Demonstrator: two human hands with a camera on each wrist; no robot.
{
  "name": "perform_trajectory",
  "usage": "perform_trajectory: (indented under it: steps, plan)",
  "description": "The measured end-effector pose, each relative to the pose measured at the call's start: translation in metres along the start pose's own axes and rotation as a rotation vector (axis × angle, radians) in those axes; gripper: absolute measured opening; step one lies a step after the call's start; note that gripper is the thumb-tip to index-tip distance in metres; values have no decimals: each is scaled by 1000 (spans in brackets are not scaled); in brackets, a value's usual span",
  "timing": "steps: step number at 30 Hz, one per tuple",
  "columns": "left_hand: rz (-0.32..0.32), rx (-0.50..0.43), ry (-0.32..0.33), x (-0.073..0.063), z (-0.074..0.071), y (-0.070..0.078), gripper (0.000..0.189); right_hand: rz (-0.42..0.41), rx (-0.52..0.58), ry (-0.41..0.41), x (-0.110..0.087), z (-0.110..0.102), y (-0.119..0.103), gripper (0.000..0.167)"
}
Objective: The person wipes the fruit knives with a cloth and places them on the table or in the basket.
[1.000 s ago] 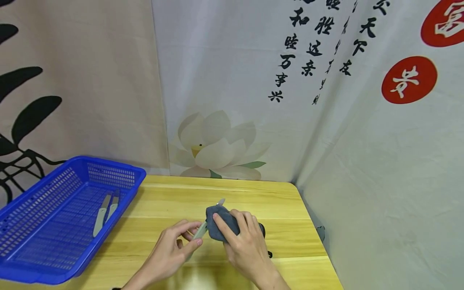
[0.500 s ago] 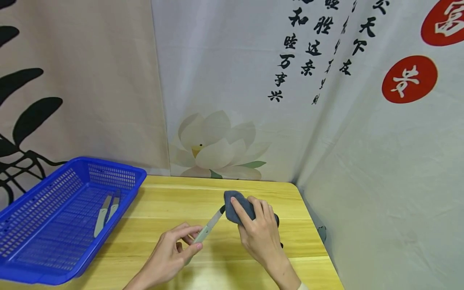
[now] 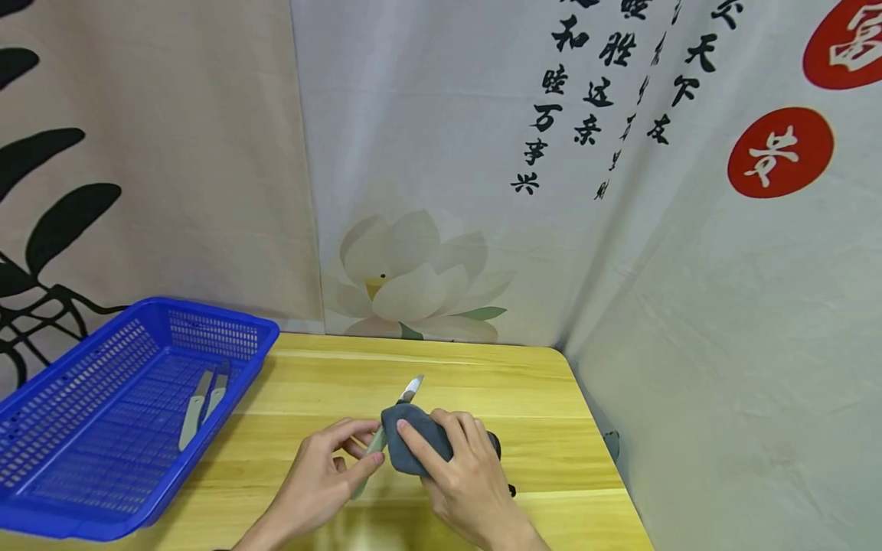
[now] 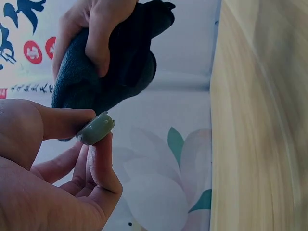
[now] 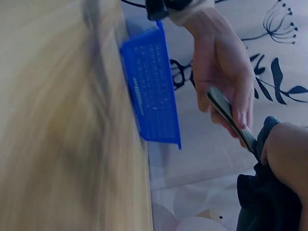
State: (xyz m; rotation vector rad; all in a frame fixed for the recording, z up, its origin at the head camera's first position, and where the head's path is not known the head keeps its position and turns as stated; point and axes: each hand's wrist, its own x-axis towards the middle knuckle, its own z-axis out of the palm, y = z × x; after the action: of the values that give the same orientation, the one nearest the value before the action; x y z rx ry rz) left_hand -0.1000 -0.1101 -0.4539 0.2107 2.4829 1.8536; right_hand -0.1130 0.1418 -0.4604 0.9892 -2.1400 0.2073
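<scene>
My left hand (image 3: 322, 468) pinches the pale green handle of a knife (image 3: 376, 444) between thumb and fingers, over the table. A folded blue-grey cloth (image 3: 412, 438) is gripped by my right hand (image 3: 463, 468) and wraps the blade near the handle. The blade's tip sticks out past the cloth, pointing up and away. In the left wrist view the rounded end of the knife handle (image 4: 97, 129) shows, with the cloth (image 4: 77, 77) behind it. The right wrist view has the knife handle (image 5: 226, 111) running into the cloth (image 5: 269, 197).
A blue plastic basket (image 3: 157, 511) stands at the left of the wooden table (image 3: 551, 428). Inside it lie two pale-handled knives (image 3: 191, 421), side by side. Printed fabric curtains (image 3: 427, 153) hang behind the table and along its right side.
My right hand slid the cloth up and right to the blade's tip, baring the blade, then came back down to the handle end. The left hand stayed nearly still with the knife.
</scene>
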Motion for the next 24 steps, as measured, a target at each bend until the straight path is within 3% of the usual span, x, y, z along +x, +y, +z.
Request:
perform_trajectory:
  steps: [5,12,18,24]
  plan:
    - [4,-8,-7,0,0,-1,31,-27,-15,-21,-2,3,-6,69]
    - [102,-4,-41,-2,-3,-7,35,11,-23,-69,-2,5,-7,74]
    - [141,10,-55,-5,-5,-8,34,46,-23,-67,0,5,-1,59]
    - [158,14,-75,-5,-8,-10,34,82,-30,-29,3,6,11,58]
